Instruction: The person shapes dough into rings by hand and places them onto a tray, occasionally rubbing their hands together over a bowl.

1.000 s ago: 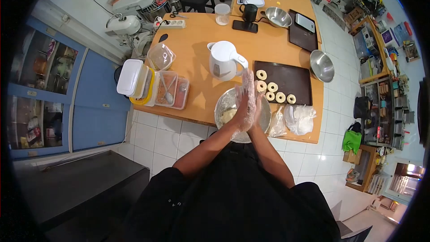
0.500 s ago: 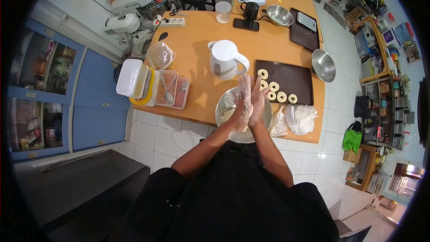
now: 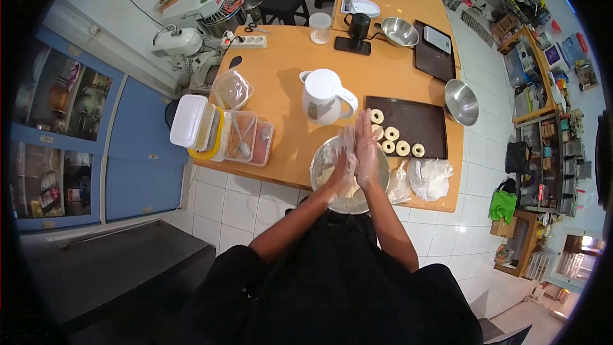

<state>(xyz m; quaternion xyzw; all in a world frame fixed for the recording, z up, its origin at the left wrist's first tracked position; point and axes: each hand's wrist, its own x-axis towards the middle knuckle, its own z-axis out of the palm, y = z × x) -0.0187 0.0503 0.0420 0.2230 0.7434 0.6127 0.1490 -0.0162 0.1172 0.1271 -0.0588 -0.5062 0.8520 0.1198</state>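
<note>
My left hand [image 3: 343, 165], dusted with white flour and smeared by motion, is held with its fingers stretched out. Palm to palm against it is my right hand [image 3: 366, 156], its fingers straight and pointing away from me. Whether anything lies between the palms is hidden. Both hands are over a metal bowl [image 3: 319, 153] at the table's near edge, which holds pale dough [image 3: 327, 176] and flour. Just beyond the hands stands a white electric kettle [image 3: 322, 92]. To their right, a dark baking tray [image 3: 415, 121] carries several ring-shaped dough pieces [image 3: 391, 133].
Clear plastic bags [image 3: 431, 177] lie at the table's near right corner. An empty steel bowl [image 3: 461, 102] sits at the right edge. Stacked plastic containers [image 3: 191, 121] stand at the left. Further back are a power strip [image 3: 249, 41], a black cup-like appliance [image 3: 357, 25] and a scale [image 3: 361, 7].
My palms have slid against each other, the left hand now more blurred. The whole scene sits slightly lower in view, as the camera has tilted a little.
</note>
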